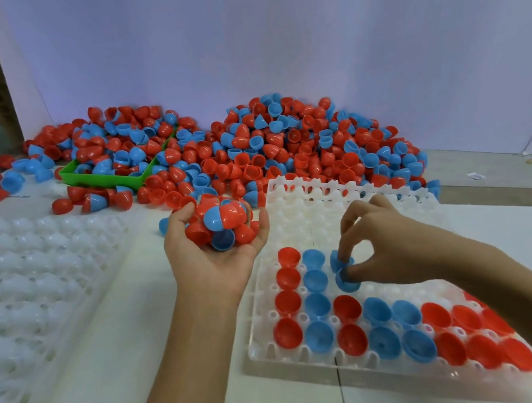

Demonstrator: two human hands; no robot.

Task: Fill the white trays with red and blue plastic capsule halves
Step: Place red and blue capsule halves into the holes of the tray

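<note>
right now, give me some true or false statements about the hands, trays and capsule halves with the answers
1. The left hand cups a bunch of red and blue capsule halves. True.
2. The right hand rests flat and holds nothing. False: its fingers pinch a blue half over the white tray.
3. Every pocket of that tray is filled. False: its far rows show bare white pockets.
4. A green bin sits in the loose pile at the back. True.
5. The second tray on the left holds red halves. False: no halves lie in it.
</note>
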